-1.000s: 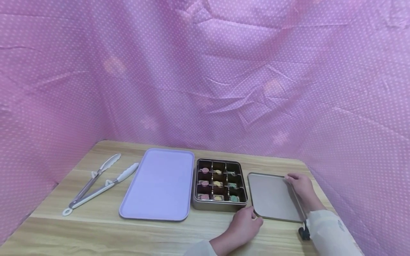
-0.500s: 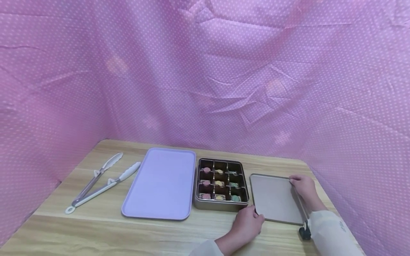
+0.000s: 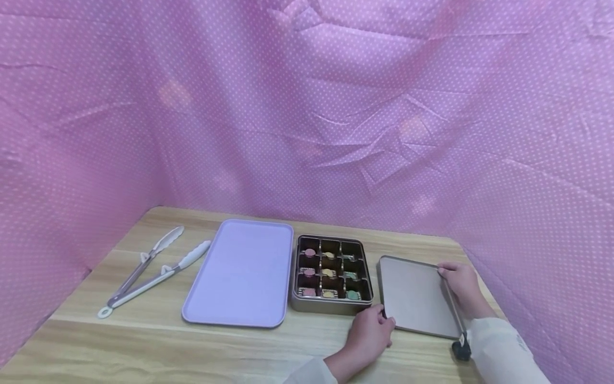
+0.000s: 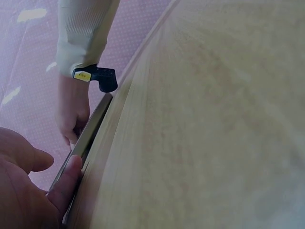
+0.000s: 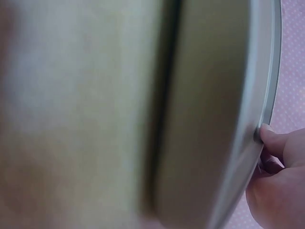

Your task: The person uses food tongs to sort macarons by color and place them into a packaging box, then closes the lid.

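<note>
A metal box lid (image 3: 418,296), inner side up with a low rim, is between both hands on the right of the table. My left hand (image 3: 366,332) grips its near left corner; in the left wrist view the thumb and a finger lie on either side of the edge. My right hand (image 3: 464,288) pinches the right rim, thumb on the edge in the right wrist view (image 5: 281,176). Just left of the lid stands the open metal tin (image 3: 331,306). Dark dividers split it into compartments holding pink, yellow and green wrapped pieces.
A lilac tray (image 3: 242,272) lies left of the tin. Farther left, white-tipped tongs (image 3: 139,285) rest spread on the wooden table (image 3: 192,352). Pink dotted cloth (image 3: 307,106) hangs behind and at both sides. A black wrist camera (image 3: 461,351) sits by the right sleeve.
The lid has shifted slightly right, away from the tin, and its left side now appears raised. The left hand has closed in on its corner, and the right hand has moved right with it.
</note>
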`<state>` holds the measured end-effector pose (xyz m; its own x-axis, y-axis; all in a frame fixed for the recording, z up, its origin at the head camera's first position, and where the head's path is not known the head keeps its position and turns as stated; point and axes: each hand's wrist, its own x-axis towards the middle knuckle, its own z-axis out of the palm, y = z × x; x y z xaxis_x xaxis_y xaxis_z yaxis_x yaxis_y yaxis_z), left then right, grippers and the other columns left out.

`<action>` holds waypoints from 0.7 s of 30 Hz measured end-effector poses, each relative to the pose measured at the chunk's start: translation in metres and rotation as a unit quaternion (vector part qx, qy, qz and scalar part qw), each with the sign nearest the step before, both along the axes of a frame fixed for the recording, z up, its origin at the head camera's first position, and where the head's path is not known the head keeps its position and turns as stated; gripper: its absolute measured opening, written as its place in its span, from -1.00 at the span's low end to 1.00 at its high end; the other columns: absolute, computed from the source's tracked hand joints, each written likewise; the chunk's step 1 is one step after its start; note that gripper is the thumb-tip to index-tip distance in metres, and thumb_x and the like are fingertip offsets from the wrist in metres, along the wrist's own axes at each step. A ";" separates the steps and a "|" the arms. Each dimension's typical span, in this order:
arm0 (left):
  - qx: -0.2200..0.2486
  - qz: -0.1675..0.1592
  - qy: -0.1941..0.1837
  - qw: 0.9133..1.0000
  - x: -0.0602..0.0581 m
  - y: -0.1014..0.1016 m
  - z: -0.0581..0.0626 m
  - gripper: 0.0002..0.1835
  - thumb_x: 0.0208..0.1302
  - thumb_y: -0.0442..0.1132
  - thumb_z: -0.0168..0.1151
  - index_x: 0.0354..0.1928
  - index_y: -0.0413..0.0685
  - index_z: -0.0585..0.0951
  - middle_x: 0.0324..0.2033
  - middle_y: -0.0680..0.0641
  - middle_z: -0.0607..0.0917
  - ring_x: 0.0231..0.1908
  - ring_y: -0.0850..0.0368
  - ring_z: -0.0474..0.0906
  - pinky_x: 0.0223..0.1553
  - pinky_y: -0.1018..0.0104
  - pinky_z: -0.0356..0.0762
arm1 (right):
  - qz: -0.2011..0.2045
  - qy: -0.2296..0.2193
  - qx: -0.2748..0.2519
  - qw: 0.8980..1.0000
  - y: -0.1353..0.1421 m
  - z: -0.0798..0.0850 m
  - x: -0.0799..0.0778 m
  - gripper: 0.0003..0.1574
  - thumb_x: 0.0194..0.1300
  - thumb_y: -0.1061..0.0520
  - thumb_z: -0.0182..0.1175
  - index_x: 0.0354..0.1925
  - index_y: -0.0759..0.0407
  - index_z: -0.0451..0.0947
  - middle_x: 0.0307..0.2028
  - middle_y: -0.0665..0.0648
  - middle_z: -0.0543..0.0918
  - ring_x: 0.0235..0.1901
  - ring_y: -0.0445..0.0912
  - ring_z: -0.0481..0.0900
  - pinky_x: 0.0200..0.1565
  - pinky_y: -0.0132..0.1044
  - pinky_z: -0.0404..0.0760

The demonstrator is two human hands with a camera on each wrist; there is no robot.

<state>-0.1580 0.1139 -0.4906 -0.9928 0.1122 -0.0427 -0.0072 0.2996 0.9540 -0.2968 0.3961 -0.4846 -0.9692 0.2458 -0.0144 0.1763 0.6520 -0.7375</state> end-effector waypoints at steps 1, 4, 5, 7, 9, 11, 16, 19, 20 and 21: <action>0.000 0.000 0.001 1.000 0.000 0.000 0.000 -0.47 0.32 -0.13 0.32 0.27 -0.21 0.55 -0.51 0.29 0.63 -0.68 0.36 0.54 -0.08 0.21 0.64 | 0.000 0.001 -0.003 1.000 0.001 0.000 0.000 -0.56 0.42 0.23 0.11 0.16 0.48 0.53 0.25 0.52 0.48 0.26 0.34 0.42 0.22 0.13 0.46; 0.003 0.000 -0.002 1.000 -0.001 0.000 -0.001 -0.46 0.31 -0.13 0.33 0.28 -0.19 0.55 -0.50 0.30 0.63 -0.67 0.36 0.54 -0.16 0.27 0.64 | -0.003 -0.003 -0.015 1.000 0.004 -0.001 0.001 -0.56 0.42 0.23 0.10 0.16 0.48 0.53 0.28 0.51 0.46 0.26 0.30 0.41 0.22 0.13 0.44; 0.003 0.000 -0.002 1.000 -0.001 0.000 0.000 -0.46 0.31 -0.14 0.33 0.28 -0.19 0.55 -0.49 0.30 0.64 -0.67 0.36 0.54 -0.18 0.29 0.64 | -0.005 -0.005 -0.019 1.000 0.004 0.000 0.002 -0.56 0.42 0.23 0.09 0.15 0.48 0.54 0.28 0.51 0.46 0.25 0.30 0.41 0.21 0.12 0.44; 0.006 0.000 -0.005 1.000 -0.001 0.000 0.000 -0.46 0.30 -0.14 0.34 0.28 -0.18 0.55 -0.49 0.29 0.64 -0.67 0.36 0.54 -0.20 0.31 0.63 | -0.008 -0.006 -0.024 1.000 0.004 0.000 0.002 -0.57 0.42 0.23 0.09 0.15 0.48 0.54 0.27 0.51 0.47 0.24 0.28 0.42 0.19 0.10 0.45; 0.006 0.000 -0.005 1.000 -0.001 0.000 0.001 -0.45 0.30 -0.15 0.34 0.29 -0.18 0.54 -0.49 0.28 0.64 -0.67 0.35 0.54 -0.21 0.30 0.62 | -0.008 -0.005 -0.022 1.000 0.002 0.000 0.002 -0.57 0.42 0.23 0.09 0.14 0.48 0.55 0.26 0.51 0.48 0.23 0.28 0.43 0.15 0.05 0.48; 0.005 0.002 -0.003 1.000 -0.001 -0.001 0.001 -0.46 0.29 -0.16 0.35 0.28 -0.19 0.55 -0.50 0.26 0.63 -0.66 0.35 0.54 -0.23 0.30 0.62 | -0.009 -0.002 -0.018 1.000 0.000 0.000 0.002 -0.58 0.42 0.24 0.10 0.13 0.48 0.56 0.24 0.50 0.51 0.20 0.26 0.46 0.07 -0.07 0.50; 0.015 0.006 -0.007 1.000 0.000 0.000 0.001 -0.46 0.27 -0.21 0.37 0.27 -0.22 0.55 -0.52 0.24 0.62 -0.65 0.34 0.56 -0.30 0.33 0.59 | -0.008 0.004 -0.004 1.000 -0.004 0.002 0.005 -0.60 0.40 0.25 0.12 0.10 0.48 0.57 0.20 0.50 0.54 0.15 0.24 0.50 -0.06 -0.23 0.51; 0.020 0.008 -0.007 1.000 0.000 0.000 0.002 -0.47 0.26 -0.22 0.38 0.26 -0.23 0.56 -0.54 0.24 0.62 -0.64 0.36 0.55 -0.32 0.36 0.58 | 0.002 0.005 0.009 1.000 -0.003 0.004 0.007 -0.59 0.41 0.23 0.12 0.12 0.48 0.56 0.21 0.51 0.52 0.18 0.28 0.48 0.04 -0.08 0.53; 0.021 0.008 -0.007 1.000 0.000 0.000 0.002 -0.47 0.26 -0.22 0.37 0.25 -0.23 0.56 -0.54 0.24 0.61 -0.64 0.36 0.55 -0.32 0.36 0.58 | 0.008 0.003 0.013 1.000 -0.002 0.005 0.008 -0.58 0.41 0.23 0.12 0.13 0.48 0.55 0.22 0.51 0.51 0.21 0.30 0.47 0.10 -0.01 0.51; 0.024 0.010 -0.006 1.000 0.000 0.000 0.002 -0.48 0.26 -0.21 0.37 0.24 -0.23 0.57 -0.54 0.25 0.62 -0.63 0.37 0.55 -0.32 0.36 0.57 | 0.015 0.001 0.019 1.000 -0.001 0.006 0.009 -0.57 0.42 0.21 0.11 0.14 0.48 0.55 0.23 0.51 0.50 0.23 0.32 0.45 0.14 0.05 0.48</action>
<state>-0.1579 0.1136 -0.4883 -0.9942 0.0947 -0.0506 -0.0250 0.2538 0.9669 -0.2882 0.3949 -0.4790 -0.9760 0.2179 -0.0036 0.1553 0.6839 -0.7129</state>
